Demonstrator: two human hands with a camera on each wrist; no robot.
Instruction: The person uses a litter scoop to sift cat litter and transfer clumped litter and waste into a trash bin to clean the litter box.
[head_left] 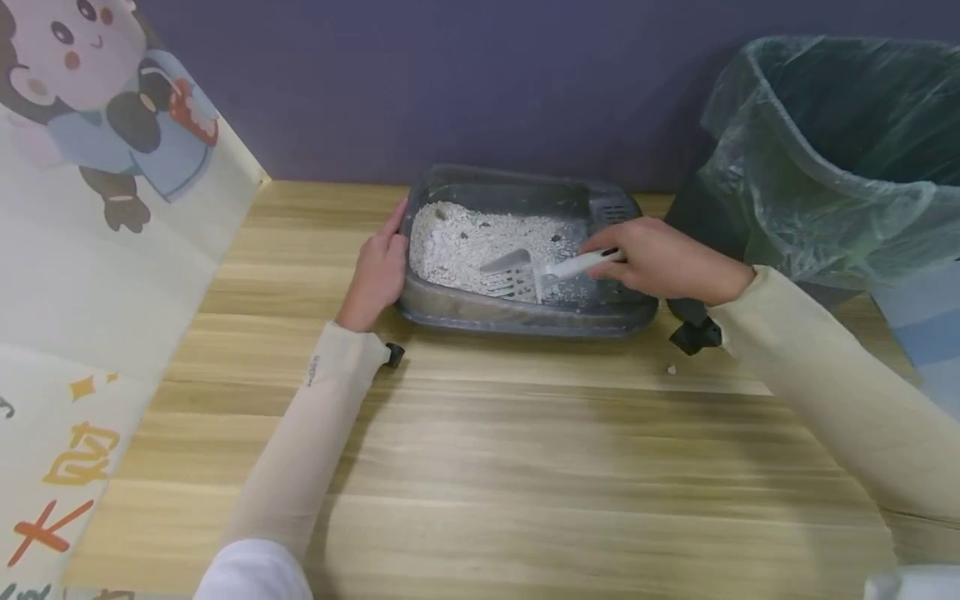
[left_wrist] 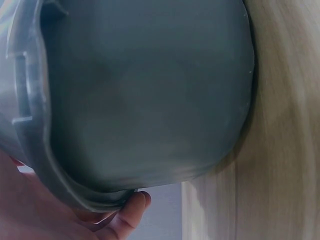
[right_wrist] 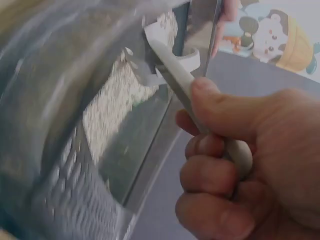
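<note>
A grey litter box (head_left: 525, 317) stands on the wooden table against the wall, with pale litter (head_left: 457, 262) heaped mostly toward its left. Several small dark clumps (head_left: 556, 238) lie in the litter. My left hand (head_left: 381, 271) holds the box's left end; in the left wrist view its fingers (left_wrist: 131, 212) curl round the rim. My right hand (head_left: 660, 258) grips the handle of a white slotted litter scoop (head_left: 573, 267), fingers wrapped round it in the right wrist view. The scoop's slotted head is inside the box, low over the litter near the middle.
A bin with a clear plastic liner (head_left: 825, 179) stands close at the right of the box. Behind is a dark wall (head_left: 465, 92), and a panel with cartoon prints (head_left: 112, 275) borders the table's left side. A small pale crumb (head_left: 671, 369) lies on the table.
</note>
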